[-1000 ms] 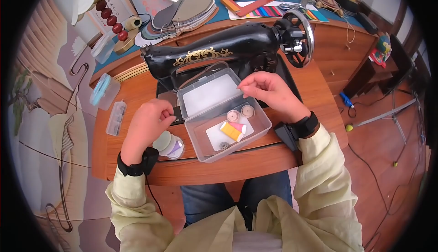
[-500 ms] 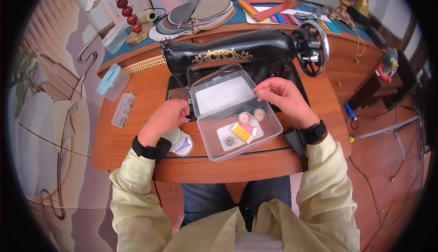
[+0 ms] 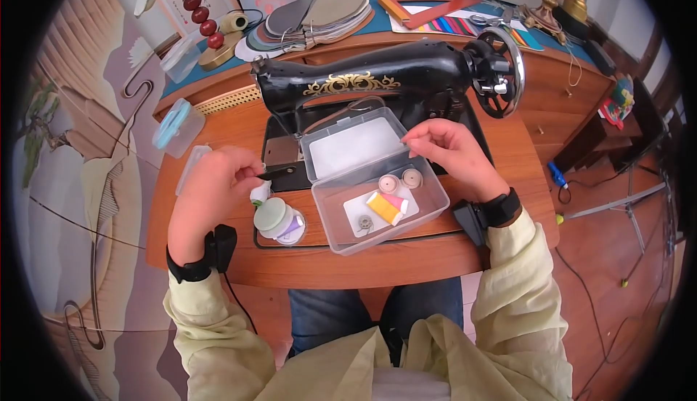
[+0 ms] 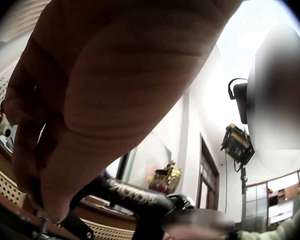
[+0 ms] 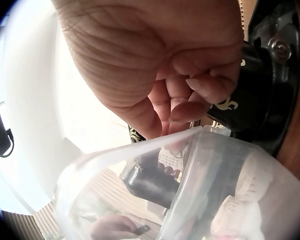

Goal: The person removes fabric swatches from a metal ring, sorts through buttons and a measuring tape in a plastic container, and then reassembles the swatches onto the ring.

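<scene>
My left hand (image 3: 210, 187) pinches a flat black strip with a small metal dot near its end (image 3: 282, 173) between thumb and fingers, over the left end of the sewing machine (image 3: 428, 63). In the left wrist view the strip (image 4: 79, 227) sticks out past the thumb. My right hand (image 3: 457, 155) pinches the upper right corner of the clear lid (image 3: 356, 144), which stands raised on the plastic box (image 3: 332, 223). Inside lie two pale round spools (image 3: 389, 184), a yellow thread spool (image 3: 383, 208), a pink one and a metal bobbin (image 3: 365, 223).
Left of the box stands a round container with a pale green lid (image 3: 273, 216). A blue-lidded box (image 3: 178, 128) and a clear case (image 3: 190, 172) lie farther left. Behind the machine are stacked fabric swatches (image 3: 319, 19), a wooden triangle (image 3: 428, 13) and a lamp (image 3: 203, 16).
My left hand has moved left, away from the box, and the black strip now shows in its fingers. My right hand stays at the lid's corner. The head view has shifted.
</scene>
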Tool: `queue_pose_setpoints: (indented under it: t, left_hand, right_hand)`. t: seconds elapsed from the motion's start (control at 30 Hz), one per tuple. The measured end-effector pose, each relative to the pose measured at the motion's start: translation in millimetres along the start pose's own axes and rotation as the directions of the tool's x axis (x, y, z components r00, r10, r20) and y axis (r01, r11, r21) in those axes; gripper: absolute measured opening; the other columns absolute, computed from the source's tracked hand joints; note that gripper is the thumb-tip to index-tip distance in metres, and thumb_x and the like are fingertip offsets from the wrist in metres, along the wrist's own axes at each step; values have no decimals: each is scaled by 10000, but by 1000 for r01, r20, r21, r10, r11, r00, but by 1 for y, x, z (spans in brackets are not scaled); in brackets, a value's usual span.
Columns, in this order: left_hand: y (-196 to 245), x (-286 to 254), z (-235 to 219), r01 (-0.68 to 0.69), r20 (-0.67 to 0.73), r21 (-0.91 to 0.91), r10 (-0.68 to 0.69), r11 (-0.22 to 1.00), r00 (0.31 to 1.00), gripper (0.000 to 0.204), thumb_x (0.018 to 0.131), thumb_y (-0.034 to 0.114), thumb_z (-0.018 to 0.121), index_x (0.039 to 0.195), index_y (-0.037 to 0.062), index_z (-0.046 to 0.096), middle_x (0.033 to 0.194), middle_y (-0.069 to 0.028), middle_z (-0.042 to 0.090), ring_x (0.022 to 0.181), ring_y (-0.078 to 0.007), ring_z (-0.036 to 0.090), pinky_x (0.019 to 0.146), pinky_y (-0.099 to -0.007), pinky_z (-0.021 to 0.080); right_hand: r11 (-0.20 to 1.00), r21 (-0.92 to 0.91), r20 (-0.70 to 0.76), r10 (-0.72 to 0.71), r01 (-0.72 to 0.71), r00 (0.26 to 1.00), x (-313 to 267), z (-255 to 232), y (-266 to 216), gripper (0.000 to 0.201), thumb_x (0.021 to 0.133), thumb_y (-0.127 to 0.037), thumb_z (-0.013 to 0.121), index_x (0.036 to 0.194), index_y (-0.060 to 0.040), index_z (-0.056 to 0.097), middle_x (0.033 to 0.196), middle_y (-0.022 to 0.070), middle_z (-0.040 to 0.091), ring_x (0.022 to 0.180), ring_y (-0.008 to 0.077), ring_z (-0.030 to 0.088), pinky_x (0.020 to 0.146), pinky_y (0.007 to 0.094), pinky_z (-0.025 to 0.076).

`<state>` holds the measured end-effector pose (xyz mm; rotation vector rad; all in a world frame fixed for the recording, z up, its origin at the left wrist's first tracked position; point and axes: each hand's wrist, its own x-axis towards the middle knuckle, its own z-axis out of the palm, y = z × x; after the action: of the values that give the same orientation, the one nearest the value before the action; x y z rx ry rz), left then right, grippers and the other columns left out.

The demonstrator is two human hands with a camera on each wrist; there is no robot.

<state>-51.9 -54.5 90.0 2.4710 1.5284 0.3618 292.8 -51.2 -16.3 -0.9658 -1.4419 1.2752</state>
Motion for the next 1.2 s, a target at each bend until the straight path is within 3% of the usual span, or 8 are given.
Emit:
queue_pose_setpoints:
  t: [0.2,0.3,0.5,0.67,0.97,1.07,1.17,1.2]
  left_hand:
    - [26,8,34,-163,13,-348,179,923,984,154,758,10,730,884,4,642,759,-53,600,679,-142,576,616,-277,452]
    - [32,17,65,-249,-53,-322,245,914,968,177,755,43,743,897,4,646,756,-65,593,664,-154,574,606,-285,464]
    - [7,26,58,-80,-328,-179,17,981,945,170,767,99,734,907,40,659,829,-112,647,718,-233,645,634,-319,511]
    - [-43,3,45,184,-17,114,-183,976,983,405,748,271,759,1075,68,635,907,-178,650,956,-351,614,796,-435,490]
    - [-63,1,62,159,38,21,-160,987,986,392,737,179,722,1098,60,622,902,-185,671,926,-376,630,765,-426,508]
    - [-45,5,47,210,-93,37,-206,977,974,394,734,137,727,1102,52,617,937,-166,667,879,-335,652,730,-392,517]
    - [-5,6,31,-81,-213,-250,27,965,977,414,750,87,726,1148,66,612,948,-57,641,757,-134,598,650,-281,486]
    - [9,6,28,-114,-157,-286,71,951,985,416,756,82,723,1156,72,611,961,-43,634,763,-119,586,644,-267,479]
  right_hand:
    - [1000,-28,3,-8,8,1000,2,-2,4,156,921,-139,635,1015,-19,668,896,-10,654,836,43,588,764,206,471]
    - [1000,-29,-6,0,0,1000,1,-2,3,160,920,-141,637,1015,-16,668,899,-8,655,834,44,589,761,205,471]
    - [1000,-2,4,-17,17,1000,0,0,1,157,916,-126,639,1022,-13,665,906,-1,660,833,49,597,757,206,474]
    - [1000,-13,17,-5,5,1000,0,1,3,156,916,-115,637,1030,-12,663,911,3,664,839,53,605,758,208,480]
    - [1000,-11,24,-10,10,1000,2,-1,6,157,917,-118,638,1030,-12,662,912,-2,663,838,52,604,759,205,481]
    - [1000,-1,25,-12,12,1000,1,-1,6,158,917,-121,639,1028,-11,662,909,-4,662,834,48,601,756,203,479]
    - [1000,-12,27,-10,10,1000,1,0,5,160,916,-124,641,1028,-10,662,905,-7,661,829,44,597,755,201,478]
    - [1000,-21,29,-11,12,1000,1,0,4,161,916,-125,643,1028,-10,662,903,-8,661,828,43,596,755,201,478]
